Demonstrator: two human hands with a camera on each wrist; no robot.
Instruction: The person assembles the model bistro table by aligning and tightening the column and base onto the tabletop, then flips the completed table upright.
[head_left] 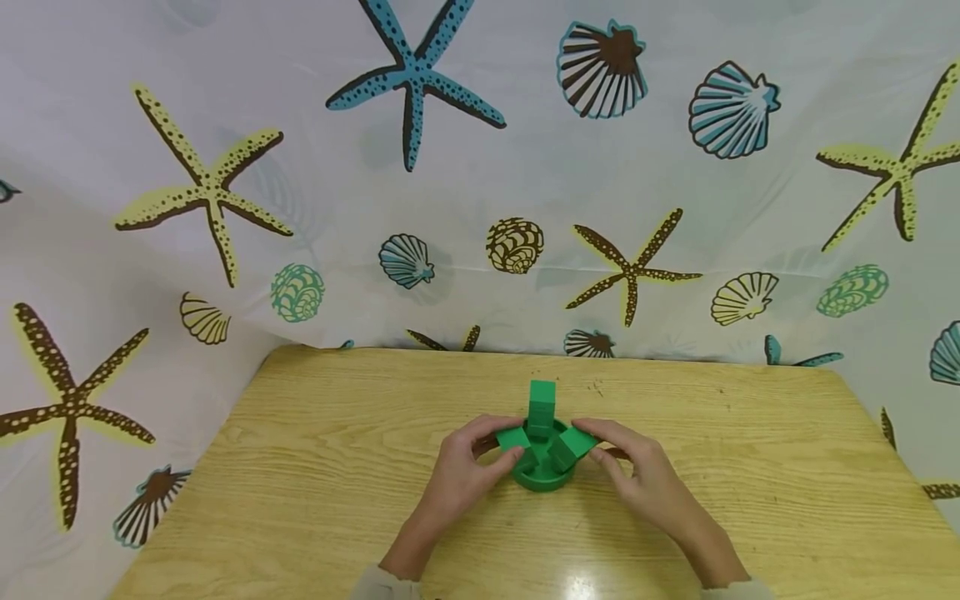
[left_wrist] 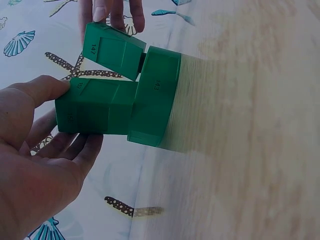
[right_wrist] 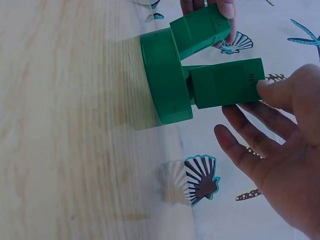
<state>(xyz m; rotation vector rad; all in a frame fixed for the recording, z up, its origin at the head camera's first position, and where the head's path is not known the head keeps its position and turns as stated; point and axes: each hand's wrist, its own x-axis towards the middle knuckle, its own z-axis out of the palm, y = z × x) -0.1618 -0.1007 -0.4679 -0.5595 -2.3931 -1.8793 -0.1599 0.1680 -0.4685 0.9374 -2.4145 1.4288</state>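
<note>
A round green base (head_left: 542, 482) with a raised rim stands on the table, and three green blocks rise from it. My left hand (head_left: 467, 462) grips the left block (left_wrist: 95, 106) between thumb and fingers. On the other side, my right hand (head_left: 637, 471) pinches the right block (right_wrist: 227, 84), its thumb on the near face and fingers behind and below. Both held blocks lean outward over the rim. The back block (head_left: 542, 404) stands upright, touched by neither hand. Small dark numbers mark the blocks and the base. How the blocks' lower ends sit inside the base is partly hidden.
The wooden table (head_left: 337, 450) spreads out around the base on all sides. Behind it and at both sides hangs a white cloth (head_left: 480, 308) printed with starfish and shells, meeting the table's back edge.
</note>
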